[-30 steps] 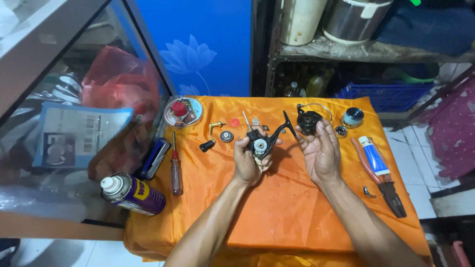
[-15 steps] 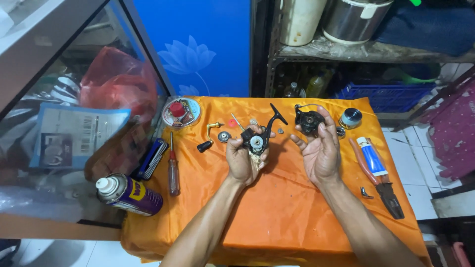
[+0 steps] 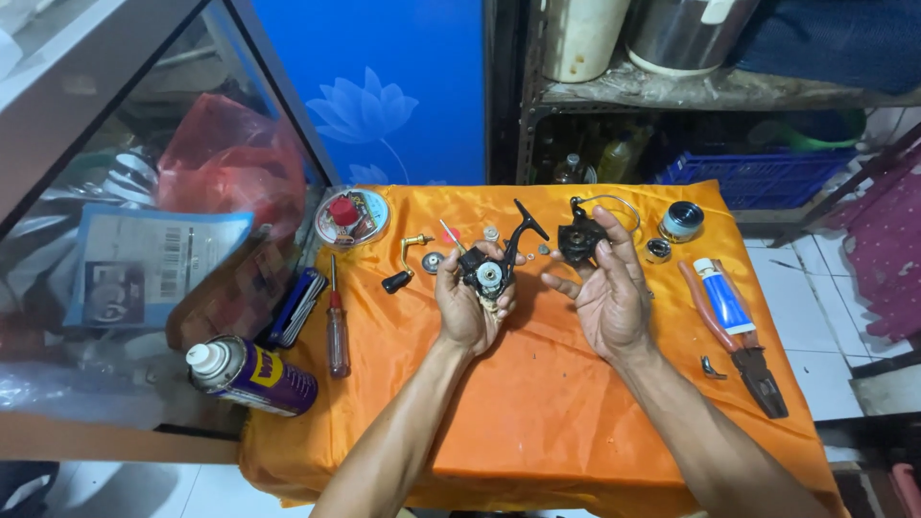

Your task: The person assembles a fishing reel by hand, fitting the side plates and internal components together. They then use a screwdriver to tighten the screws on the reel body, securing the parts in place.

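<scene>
The table (image 3: 537,422), draped in orange cloth, carries everything. One spray can (image 3: 251,376) lies at its left edge, and one pair of pliers (image 3: 739,345) at the right with one blue-and-white tube (image 3: 721,293) across them. One red-handled screwdriver (image 3: 336,326) lies left of the arms.

The left hand (image 3: 468,307) is closed around the black reel body (image 3: 484,273), held up just above the table's middle. It looks small, rigid and fairly light, perhaps greasy, so the solid frame seems the safest hold, not the thin stem.

The right hand (image 3: 606,293) is spread wide, fingertips touching one black rotor (image 3: 580,240). One silver spool (image 3: 680,221) sits beyond.
</scene>
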